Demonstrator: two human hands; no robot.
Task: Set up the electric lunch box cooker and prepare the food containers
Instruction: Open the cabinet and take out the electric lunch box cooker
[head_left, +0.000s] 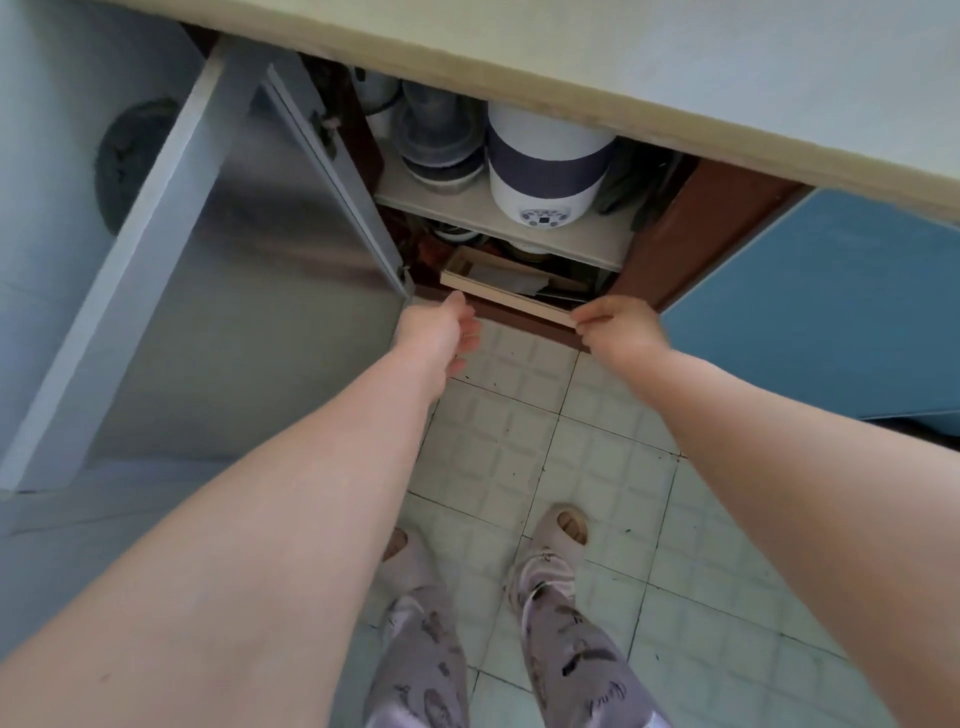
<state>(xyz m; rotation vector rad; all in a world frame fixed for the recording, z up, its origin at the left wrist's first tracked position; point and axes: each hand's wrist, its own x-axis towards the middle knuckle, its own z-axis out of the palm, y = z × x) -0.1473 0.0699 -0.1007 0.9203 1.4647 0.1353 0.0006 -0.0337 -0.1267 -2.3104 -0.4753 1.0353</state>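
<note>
An open floor cabinet sits under the counter. A white and dark-banded round cooker (545, 166) with a control panel stands on its upper shelf (467, 208). Below the shelf, a flat cardboard box (506, 299) lies at the cabinet's front edge. My right hand (618, 325) pinches the box's right corner. My left hand (441, 330) hovers at the box's left end, fingers loosely apart, with nothing visibly in it. Whether it touches the box I cannot tell.
Stacked clear containers (439, 137) stand left of the cooker on the shelf. The metal cabinet door (249, 291) is swung open to the left. A blue cabinet door (831, 312) stays closed at right. The countertop edge (571, 88) overhangs. My slippered feet stand on the tiled floor (571, 467).
</note>
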